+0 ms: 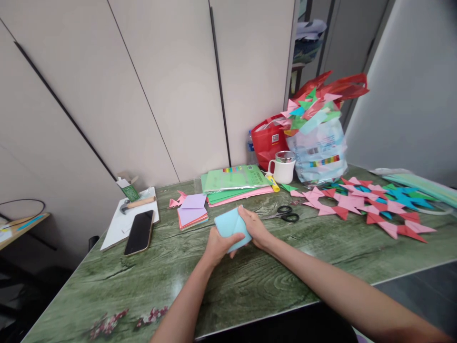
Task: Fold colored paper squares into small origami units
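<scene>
A light blue sheet of paper (228, 225) with a crease or folded edge is held above the table between both my hands. My left hand (219, 245) grips its lower left part, thumb lying across the front. At the upper right edge, my right hand (254, 226) pinches the paper, with some fingers hidden behind it. Just behind and to the left lies a stack of coloured paper squares (193, 209), lilac on top. Black-handled scissors (285, 214) rest on the table to the right of my right hand.
Left are a phone (140, 232), a hammer (139, 204) and a small green box (128, 189). Green paper packs (235, 178), a white mug (283, 167), a red bag (267, 143) and a plastic bag (319, 147) of folded pieces stand behind. Pink folded-paper stars (352, 200) spread at right.
</scene>
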A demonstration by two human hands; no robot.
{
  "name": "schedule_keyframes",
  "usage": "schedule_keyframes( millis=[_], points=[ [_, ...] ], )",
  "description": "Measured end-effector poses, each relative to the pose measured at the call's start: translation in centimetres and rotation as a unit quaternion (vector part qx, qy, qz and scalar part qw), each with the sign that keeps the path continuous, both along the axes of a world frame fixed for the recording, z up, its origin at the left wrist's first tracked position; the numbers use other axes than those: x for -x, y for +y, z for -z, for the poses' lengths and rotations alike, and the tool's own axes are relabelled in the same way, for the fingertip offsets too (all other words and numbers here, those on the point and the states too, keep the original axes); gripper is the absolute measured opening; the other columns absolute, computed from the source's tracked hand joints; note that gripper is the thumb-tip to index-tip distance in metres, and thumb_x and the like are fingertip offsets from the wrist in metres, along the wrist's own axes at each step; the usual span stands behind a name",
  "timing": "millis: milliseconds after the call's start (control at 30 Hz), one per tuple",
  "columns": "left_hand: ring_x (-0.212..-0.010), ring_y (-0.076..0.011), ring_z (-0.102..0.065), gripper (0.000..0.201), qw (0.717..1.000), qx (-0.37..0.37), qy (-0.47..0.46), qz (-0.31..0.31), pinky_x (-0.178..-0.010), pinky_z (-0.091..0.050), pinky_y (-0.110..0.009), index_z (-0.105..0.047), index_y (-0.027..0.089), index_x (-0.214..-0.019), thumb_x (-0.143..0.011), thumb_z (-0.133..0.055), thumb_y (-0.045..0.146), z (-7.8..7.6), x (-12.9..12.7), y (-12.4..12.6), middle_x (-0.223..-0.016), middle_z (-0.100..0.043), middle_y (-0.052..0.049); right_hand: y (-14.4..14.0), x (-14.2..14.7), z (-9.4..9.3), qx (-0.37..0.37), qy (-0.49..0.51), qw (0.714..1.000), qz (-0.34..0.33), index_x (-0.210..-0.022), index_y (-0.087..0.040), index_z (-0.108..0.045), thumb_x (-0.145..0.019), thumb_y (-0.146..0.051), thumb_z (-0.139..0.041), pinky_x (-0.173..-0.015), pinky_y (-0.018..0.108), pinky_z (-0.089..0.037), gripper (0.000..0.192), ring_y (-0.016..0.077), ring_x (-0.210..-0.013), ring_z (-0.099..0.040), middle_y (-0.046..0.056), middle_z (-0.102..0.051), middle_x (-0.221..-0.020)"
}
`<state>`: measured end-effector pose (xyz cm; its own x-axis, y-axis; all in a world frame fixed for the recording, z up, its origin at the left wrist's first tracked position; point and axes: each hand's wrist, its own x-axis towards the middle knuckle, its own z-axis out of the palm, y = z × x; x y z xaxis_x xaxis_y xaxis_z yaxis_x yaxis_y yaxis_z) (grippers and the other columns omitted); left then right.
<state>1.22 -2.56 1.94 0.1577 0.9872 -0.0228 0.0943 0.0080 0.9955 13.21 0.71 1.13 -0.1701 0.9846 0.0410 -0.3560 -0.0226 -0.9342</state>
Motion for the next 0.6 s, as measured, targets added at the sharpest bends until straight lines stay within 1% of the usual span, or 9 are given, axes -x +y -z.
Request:
schedule_keyframes(
  millis=[233,367,433,533,600],
  points=[
    [-0.034,-0.0091,-0.045,0.031,0.999,-0.007,0.031,-0.007,-0.033,-0.034,-0.022,-0.059,0.012,-0.065,-0.054,-0.074,0.036,0.1,0.1,0.2,-0.051,-0.063,-0.003,0.2,0.1,-0.2,0.005,0.020,1.000,0.012,-0.063,-0.017,-0.050,-0.062,-0.063,-0.057,-0.038,0.020,-0.030,0.047,0.0066,-0.040,-0.038,-0.005,-0.047,-0.047],
    [-0.033,-0.0075,-0.043,0.030,1.000,-0.008,0.025,0.001,-0.033,-0.032,-0.021,-0.058,0.012,-0.064,-0.054,-0.074,0.035,0.3,0.1,0.3,-0.051,-0.062,-0.003,-0.2,0.3,-0.6,0.052,0.016,0.999,0.005,-0.064,-0.017,-0.051,-0.064,-0.061,-0.057,-0.037,0.021,-0.029,0.044,0.0074,-0.037,-0.038,-0.006,-0.045,-0.043],
    [-0.032,-0.0069,-0.041,0.030,1.000,-0.004,0.017,0.002,-0.032,-0.030,-0.021,-0.057,0.012,-0.063,-0.055,-0.074,0.035,0.3,0.0,0.3,-0.050,-0.061,-0.001,-0.2,0.3,-0.4,0.062,0.015,0.998,0.002,-0.063,-0.017,-0.050,-0.062,-0.061,-0.058,-0.037,0.021,-0.029,0.045,0.0080,-0.038,-0.039,-0.005,-0.046,-0.044],
    [-0.031,-0.0058,-0.037,0.030,1.000,-0.008,0.021,-0.001,-0.033,-0.028,-0.020,-0.055,0.013,-0.058,-0.055,-0.073,0.036,0.0,-0.1,0.2,-0.042,-0.053,0.003,0.5,0.2,0.2,0.042,0.016,0.999,0.013,-0.062,-0.016,-0.050,-0.060,-0.063,-0.059,-0.039,0.021,-0.030,0.047,0.0080,-0.040,-0.039,-0.004,-0.049,-0.046],
    [-0.032,-0.0048,-0.035,0.031,0.998,-0.024,0.051,0.015,-0.035,-0.026,-0.019,-0.053,0.013,-0.051,-0.056,-0.072,0.037,-0.2,-0.2,0.1,-0.036,-0.046,0.005,1.1,0.0,0.7,0.026,0.011,0.998,0.047,-0.060,-0.016,-0.049,-0.059,-0.064,-0.059,-0.040,0.021,-0.029,0.049,0.0073,-0.040,-0.037,-0.005,-0.047,-0.046]
  ],
)
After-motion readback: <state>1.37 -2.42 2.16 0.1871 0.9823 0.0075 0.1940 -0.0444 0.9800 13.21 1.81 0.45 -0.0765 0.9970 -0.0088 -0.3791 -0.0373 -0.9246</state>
